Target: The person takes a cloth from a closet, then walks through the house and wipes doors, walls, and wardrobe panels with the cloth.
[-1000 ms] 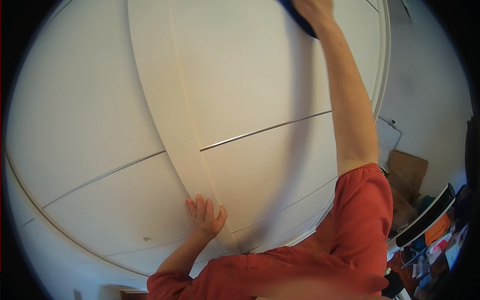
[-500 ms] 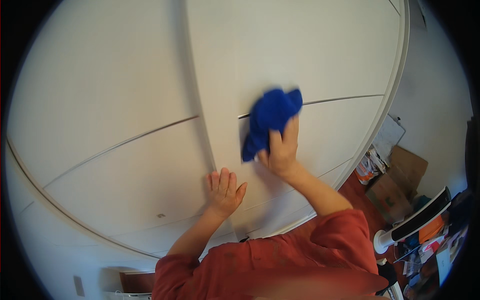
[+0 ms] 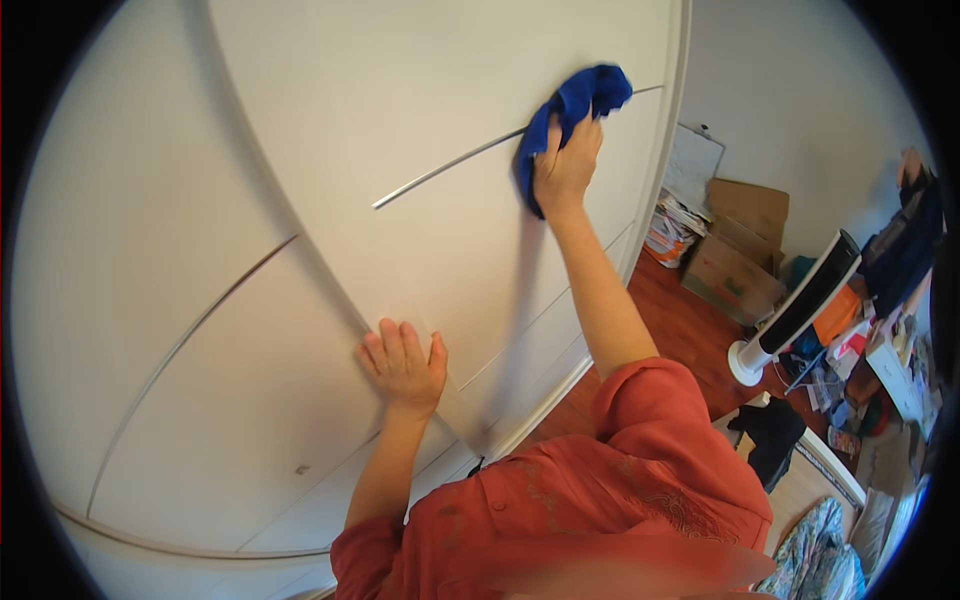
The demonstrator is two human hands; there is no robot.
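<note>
A blue cloth point(image 3: 572, 108) lies bunched against the white wardrobe door point(image 3: 450, 80), close to its right edge. My right hand point(image 3: 567, 172) presses the cloth onto the panel, over a thin metallic strip point(image 3: 447, 167) that runs across the door. Part of that strip is covered by the cloth. Lower and to the left, my left hand point(image 3: 404, 362) rests on the door beside the raised vertical edge point(image 3: 290, 215), its fingers stretched out and nothing in it. The left panel carries a similar strip point(image 3: 190, 340).
To the right, a white and black tower fan point(image 3: 800, 305) stands on the reddish floor point(image 3: 660, 310). Behind it are cardboard boxes point(image 3: 735, 260) and a stack of papers point(image 3: 675, 225). Mixed clutter fills the far right. Dark clothing point(image 3: 772, 435) hangs over a pale frame at lower right.
My right hand has carried the cloth rightward along the strip, uncovering the strip's left end. The view has turned right, and my left hand still lies flat on the door.
</note>
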